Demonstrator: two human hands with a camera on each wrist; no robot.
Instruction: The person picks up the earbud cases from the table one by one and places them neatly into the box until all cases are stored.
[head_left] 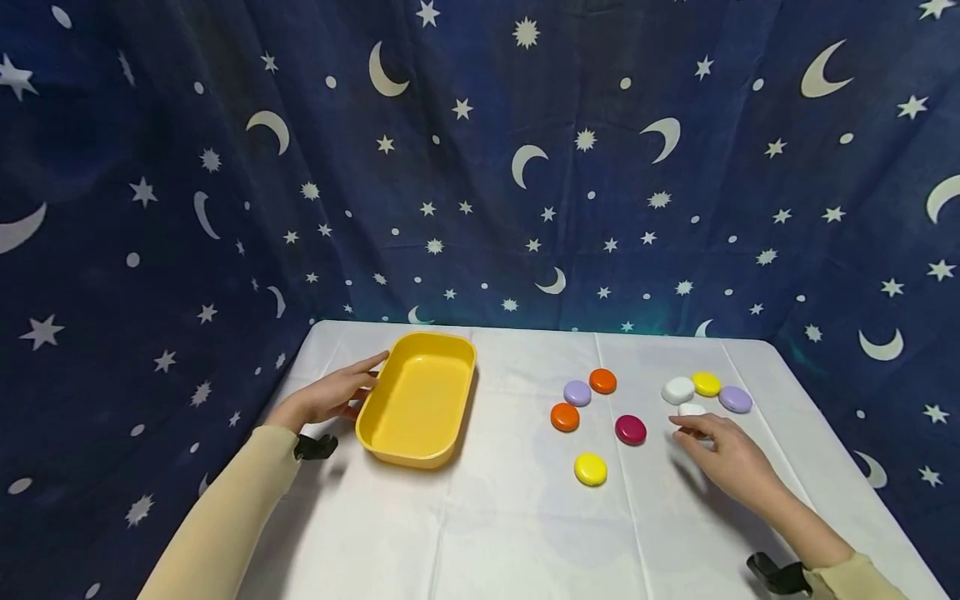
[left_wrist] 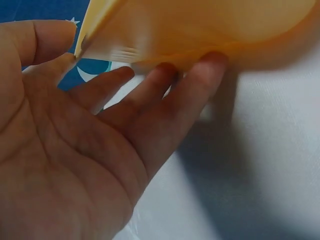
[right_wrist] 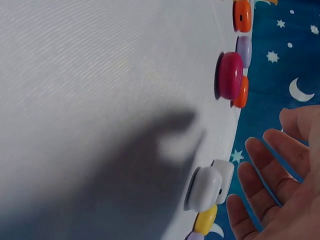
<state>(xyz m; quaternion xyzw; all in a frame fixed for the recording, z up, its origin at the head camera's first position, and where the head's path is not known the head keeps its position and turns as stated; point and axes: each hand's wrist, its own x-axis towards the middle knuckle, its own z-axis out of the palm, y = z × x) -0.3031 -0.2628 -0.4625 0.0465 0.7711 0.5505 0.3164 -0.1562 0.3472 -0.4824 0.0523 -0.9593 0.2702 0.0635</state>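
Status, as judged: opening stage; no disc lies in the yellow tray (head_left: pixel 420 396), all nine are on the cloth to its right.
1. White cloth (head_left: pixel 495 533): open room on the tray's near side, and between tray and discs.
2. Near yellow disc (head_left: pixel 590 469): right of the tray.
3. Right hand (head_left: pixel 723 458): well right of the tray, thumb and fingers parted, pinching nothing, just beside a white disc (head_left: pixel 692 409).
4. Crimson disc (head_left: pixel 631 430): right of the tray, apart.
5. Left hand (head_left: pixel 330 398): fingers spread, touching the tray's left side.
6. Patterned curtain (head_left: pixel 480 271): beyond the tray, behind the table's far edge (head_left: pixel 536 330).
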